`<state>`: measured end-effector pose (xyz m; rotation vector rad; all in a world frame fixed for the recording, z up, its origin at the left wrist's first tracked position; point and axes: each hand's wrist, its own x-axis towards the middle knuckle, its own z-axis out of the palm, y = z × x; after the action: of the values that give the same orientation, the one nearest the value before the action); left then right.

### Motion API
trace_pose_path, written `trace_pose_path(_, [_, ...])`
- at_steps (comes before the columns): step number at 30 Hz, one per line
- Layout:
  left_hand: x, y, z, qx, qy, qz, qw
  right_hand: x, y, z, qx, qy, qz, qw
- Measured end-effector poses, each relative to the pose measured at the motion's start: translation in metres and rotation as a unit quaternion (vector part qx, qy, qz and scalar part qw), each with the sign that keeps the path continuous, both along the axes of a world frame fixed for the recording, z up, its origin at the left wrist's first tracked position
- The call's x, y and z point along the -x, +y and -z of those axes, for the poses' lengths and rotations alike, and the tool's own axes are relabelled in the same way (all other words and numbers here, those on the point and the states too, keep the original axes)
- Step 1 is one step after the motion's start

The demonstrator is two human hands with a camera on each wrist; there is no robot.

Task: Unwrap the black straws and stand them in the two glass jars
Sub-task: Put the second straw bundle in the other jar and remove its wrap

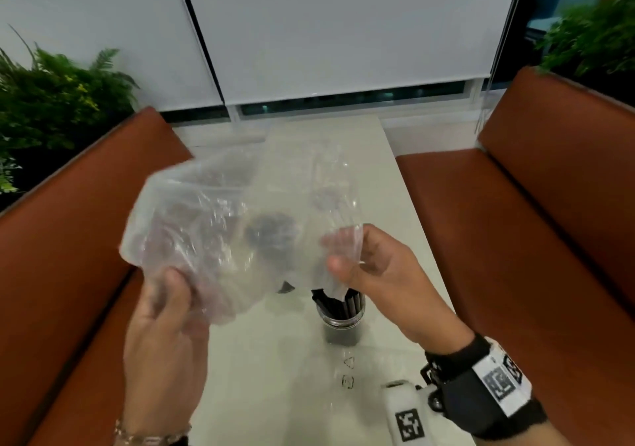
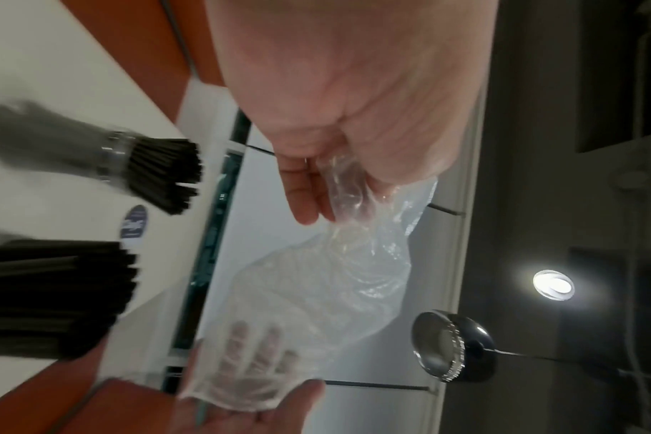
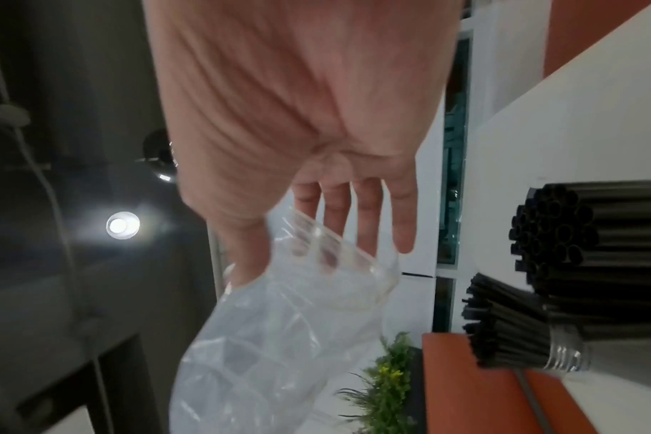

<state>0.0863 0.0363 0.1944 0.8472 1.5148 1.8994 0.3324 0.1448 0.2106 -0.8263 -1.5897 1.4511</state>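
Observation:
A crumpled clear plastic wrapper (image 1: 213, 222) hangs in the air above the white table (image 1: 268, 359), and no straws show inside it. My left hand (image 1: 178, 287) grips its lower left part, with fingers curled into the film (image 2: 353, 199). My right hand (image 1: 338, 253) pinches its right edge between thumb and fingers (image 3: 316, 255). Under the right hand stands a glass jar (image 1: 342, 322) packed with black straws (image 1: 338, 303). A second jar of black straws (image 1: 271, 239) shows dimly through the wrapper, further back. Both jars (image 2: 112, 164) (image 2: 56, 293) appear in the wrist views.
Brown-orange bench seats (image 1: 68, 256) (image 1: 515, 222) run along both sides of the narrow table. Green plants (image 1: 51, 101) stand behind the benches. A round blue sticker (image 2: 134, 223) lies on the table beside the jars. Faint printed symbols (image 1: 348, 371) show near the front.

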Motion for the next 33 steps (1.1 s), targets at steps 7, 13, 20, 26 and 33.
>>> trace_pose_path(7, [0.003,-0.041,0.042,0.052,-0.019,-0.121,0.991,-0.028,-0.040,0.005,-0.092,-0.037,0.053,0.994])
trace_pose_path(13, [0.016,-0.077,0.069,0.150,-0.287,0.104,0.940,-0.063,-0.076,0.026,-0.011,-0.108,-0.047,0.993])
trace_pose_path(20, [0.004,-0.082,0.079,0.198,-0.059,0.135,0.969,-0.085,-0.100,0.031,0.023,-0.283,-0.119,0.951])
trace_pose_path(26, [-0.025,-0.092,0.115,0.206,0.083,0.054,0.974,-0.081,-0.109,0.069,0.108,-0.103,0.174,0.973])
trace_pose_path(33, [-0.031,-0.084,0.178,0.321,0.121,0.008,0.939,-0.098,-0.100,0.135,0.176,-0.203,0.191,0.944])
